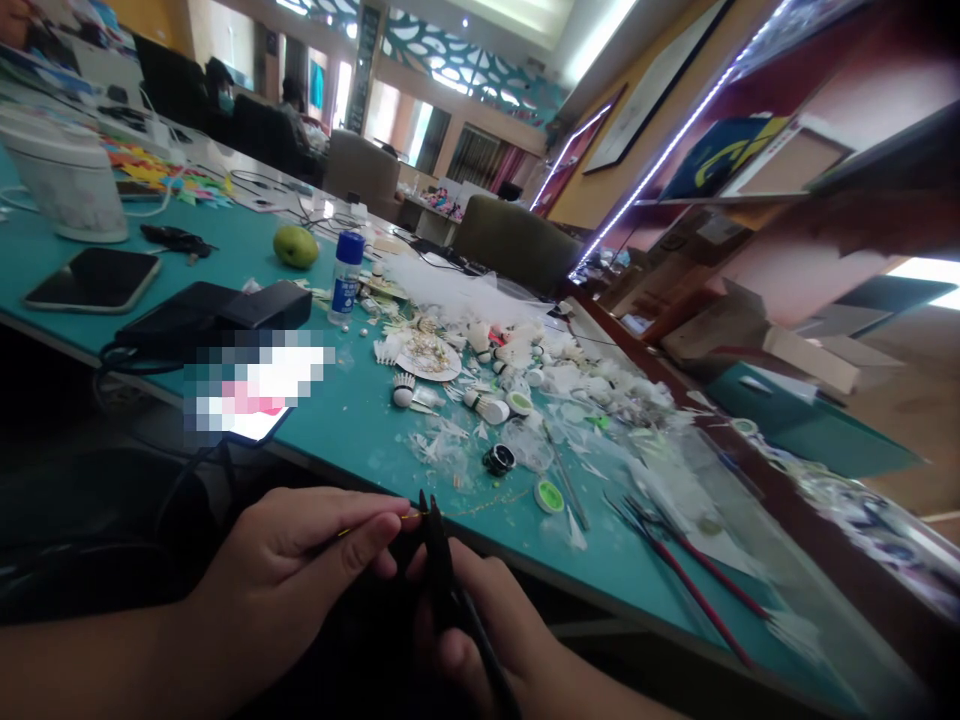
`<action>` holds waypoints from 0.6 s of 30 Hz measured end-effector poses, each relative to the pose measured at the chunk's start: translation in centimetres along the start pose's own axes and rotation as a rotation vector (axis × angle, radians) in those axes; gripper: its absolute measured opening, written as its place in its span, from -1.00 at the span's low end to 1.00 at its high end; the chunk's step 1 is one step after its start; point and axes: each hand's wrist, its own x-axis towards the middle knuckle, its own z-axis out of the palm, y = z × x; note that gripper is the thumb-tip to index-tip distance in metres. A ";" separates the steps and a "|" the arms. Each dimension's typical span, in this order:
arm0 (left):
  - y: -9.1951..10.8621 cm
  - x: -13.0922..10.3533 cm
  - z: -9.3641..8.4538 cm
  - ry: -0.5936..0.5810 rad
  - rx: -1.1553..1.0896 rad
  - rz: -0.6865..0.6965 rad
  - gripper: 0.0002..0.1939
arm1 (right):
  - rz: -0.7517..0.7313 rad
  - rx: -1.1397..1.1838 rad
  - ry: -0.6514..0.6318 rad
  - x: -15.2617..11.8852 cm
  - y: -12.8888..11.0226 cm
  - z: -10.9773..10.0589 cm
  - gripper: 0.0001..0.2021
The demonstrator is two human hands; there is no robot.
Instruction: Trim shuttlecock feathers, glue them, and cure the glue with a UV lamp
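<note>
Pliers gripped in right hand, bottom center of frame, tips up by thin gold wire. Left hand pinches that wire between thumb and fingers, just left of pliers. Shuttlecocks plus bits of clutter sit mid-frame on teal table, glue bottle upright near upper center-left, green fruit beside it.

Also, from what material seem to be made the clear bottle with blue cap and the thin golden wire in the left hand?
Clear bottle with blue cap: probably plastic, smooth and see-through, though the body could be glass. Thin golden wire in the left hand: likely metal, with a bright yellow shine, but too fine to rule out coated thread.
</note>
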 end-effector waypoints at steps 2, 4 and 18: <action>-0.1 0.0 0.1 -0.012 -0.006 -0.004 -0.78 | -0.015 -0.039 0.009 0.0 0.0 0.0 -0.56; -0.2 -0.1 0.2 -0.029 -0.015 -0.002 -0.79 | -0.032 -0.062 0.017 0.1 0.2 0.0 -0.58; -0.5 0.0 0.3 -0.158 -0.019 -0.024 -0.80 | -0.017 -0.141 0.085 0.5 0.3 0.3 -0.71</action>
